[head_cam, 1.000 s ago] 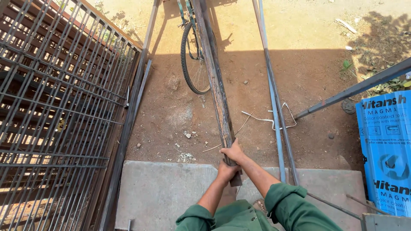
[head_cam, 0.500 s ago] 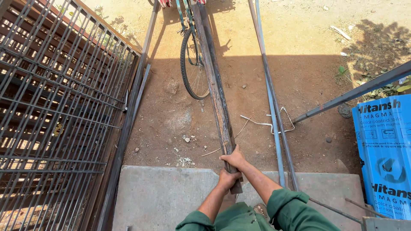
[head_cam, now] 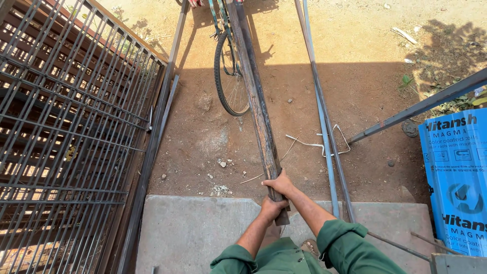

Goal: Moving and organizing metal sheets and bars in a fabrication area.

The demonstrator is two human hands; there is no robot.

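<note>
A long rusty metal bar runs from the top of the view down to my hands, its near end over a concrete slab. My right hand is wrapped around the bar a little above its end. Just below it, my left hand clasps the same bar close to the tip. Both arms wear green sleeves. The far end of the bar leaves the view at the top, beside a bicycle wheel.
A stack of welded metal grilles fills the left side. Two thin grey pipes lie to the right of the bar, with a bent white wire across them. A slanted steel tube and a blue printed sheet stand at right.
My hands and the bar's near end have shifted slightly toward me over the slab. The view has tilted a little lower, showing more of the slab and sleeves.
</note>
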